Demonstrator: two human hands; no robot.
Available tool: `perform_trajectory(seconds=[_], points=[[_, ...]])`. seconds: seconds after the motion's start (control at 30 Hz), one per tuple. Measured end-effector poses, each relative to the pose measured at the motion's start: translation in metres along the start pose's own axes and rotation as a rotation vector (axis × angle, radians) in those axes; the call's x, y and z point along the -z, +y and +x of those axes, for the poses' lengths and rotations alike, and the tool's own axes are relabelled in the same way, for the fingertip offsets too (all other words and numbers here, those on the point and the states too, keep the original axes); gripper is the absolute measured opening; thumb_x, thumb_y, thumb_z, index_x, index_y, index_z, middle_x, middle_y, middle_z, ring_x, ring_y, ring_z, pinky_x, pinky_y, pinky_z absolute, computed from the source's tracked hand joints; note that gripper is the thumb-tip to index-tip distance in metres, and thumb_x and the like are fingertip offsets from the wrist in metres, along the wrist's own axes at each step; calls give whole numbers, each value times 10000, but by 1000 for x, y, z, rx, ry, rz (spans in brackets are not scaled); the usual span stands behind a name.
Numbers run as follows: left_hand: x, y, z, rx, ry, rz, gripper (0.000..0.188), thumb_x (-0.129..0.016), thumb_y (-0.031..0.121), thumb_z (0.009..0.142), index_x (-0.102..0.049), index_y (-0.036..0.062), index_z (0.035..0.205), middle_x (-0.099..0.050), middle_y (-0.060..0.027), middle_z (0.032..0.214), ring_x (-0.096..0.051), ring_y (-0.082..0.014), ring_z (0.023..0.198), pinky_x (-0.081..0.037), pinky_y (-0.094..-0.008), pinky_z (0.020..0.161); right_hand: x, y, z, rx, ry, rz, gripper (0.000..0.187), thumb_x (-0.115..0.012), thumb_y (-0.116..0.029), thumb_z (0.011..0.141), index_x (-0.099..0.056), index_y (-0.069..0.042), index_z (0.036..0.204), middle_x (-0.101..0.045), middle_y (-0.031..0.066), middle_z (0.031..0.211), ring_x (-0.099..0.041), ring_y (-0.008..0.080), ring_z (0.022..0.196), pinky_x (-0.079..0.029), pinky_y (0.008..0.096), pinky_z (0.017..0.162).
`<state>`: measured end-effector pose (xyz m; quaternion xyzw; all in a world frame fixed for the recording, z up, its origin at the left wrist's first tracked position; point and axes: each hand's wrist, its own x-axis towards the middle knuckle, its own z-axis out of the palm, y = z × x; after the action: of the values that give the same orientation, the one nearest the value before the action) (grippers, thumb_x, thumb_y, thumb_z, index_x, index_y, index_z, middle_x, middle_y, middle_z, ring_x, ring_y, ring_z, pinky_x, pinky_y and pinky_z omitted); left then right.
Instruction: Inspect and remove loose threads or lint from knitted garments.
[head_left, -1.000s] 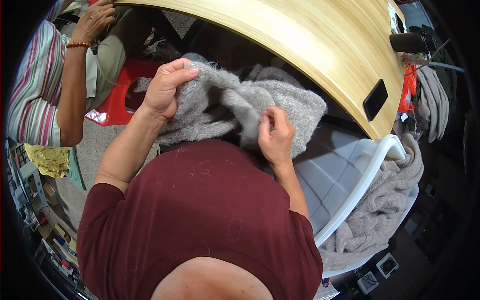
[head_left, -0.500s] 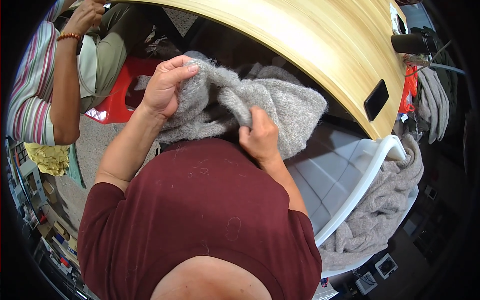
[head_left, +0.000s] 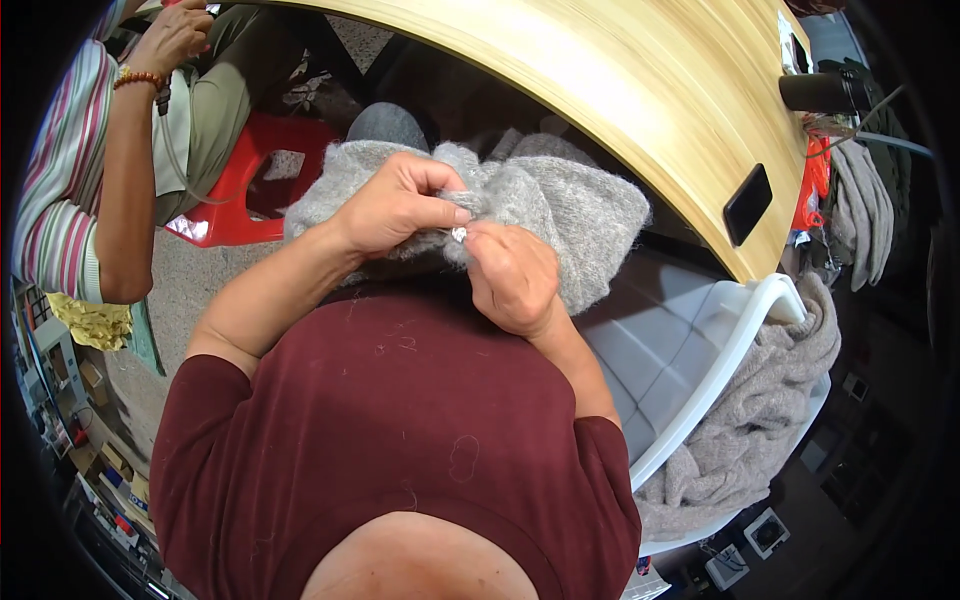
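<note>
A fuzzy grey knitted garment (head_left: 590,195) lies bunched across my lap, below the table edge. My left hand (head_left: 400,205) pinches a fold of the knit between thumb and fingers. Close against it, my right hand (head_left: 515,275) is closed with its fingertips at the same gathered spot. A small whitish bit (head_left: 459,234) shows between the two hands; what it is, I cannot make out. Part of the knit is hidden under my hands.
A pale wood table (head_left: 640,90) curves ahead, with a black phone (head_left: 748,204) and a dark cylinder (head_left: 825,92) on it. At right a whitish plastic bin (head_left: 690,430) stands by more grey knitwear (head_left: 740,440). Left are a red stool (head_left: 225,205) and another person's arm (head_left: 128,200).
My left hand has moved right and down, letting the raised part of the knit drop. My right hand has turned inward, and both hands now meet on the fabric.
</note>
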<state>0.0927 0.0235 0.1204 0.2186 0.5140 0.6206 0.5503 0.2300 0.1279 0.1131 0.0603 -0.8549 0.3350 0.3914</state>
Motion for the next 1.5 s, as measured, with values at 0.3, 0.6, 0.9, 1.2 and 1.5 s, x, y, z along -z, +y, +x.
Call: perform_trajectory(seconds=[0.3,0.6,0.9,1.2,1.5], points=[[2,-9,-8,57,-3,-95,55,-589,24,773,-622,-20,780,-597,-16,699,-517,-42,621,-410,-170,557,-4,4,-9,1,-47,-120,263,-581,93,582,-535,24,831,-570,129,727,-566,237,570,-457,296,479],[-4,-11,-12,-36,119,225,82,-616,3,740,-629,-26,817,-606,-16,731,-513,-35,643,-412,-176,544,-7,7,-10,-65,-63,-102,258,-548,115,575,-541,8,810,-567,129,756,-571,247,599,-460,302,494],[-14,-14,-27,-199,218,520,112,-618,-25,715,-634,-17,826,-612,-23,735,-532,-55,661,-429,-204,570,-9,6,-15,-432,-101,263,233,-494,111,648,-526,-7,846,-562,120,756,-567,227,609,-453,284,554],[-13,-22,-25,-410,274,855,137,-585,-78,651,-619,-6,762,-581,-94,667,-561,-163,588,-437,-244,544,-13,6,-19,-632,-177,253,122,-499,43,705,-530,-5,813,-520,99,600,-513,148,505,-402,267,480],[-21,-35,-28,-862,316,1065,178,-582,-126,611,-574,-12,747,-573,-117,662,-585,-230,584,-467,-282,495,-21,-1,-21,-460,-64,4,166,-503,60,639,-535,-18,782,-525,114,626,-519,228,492,-407,298,451]])
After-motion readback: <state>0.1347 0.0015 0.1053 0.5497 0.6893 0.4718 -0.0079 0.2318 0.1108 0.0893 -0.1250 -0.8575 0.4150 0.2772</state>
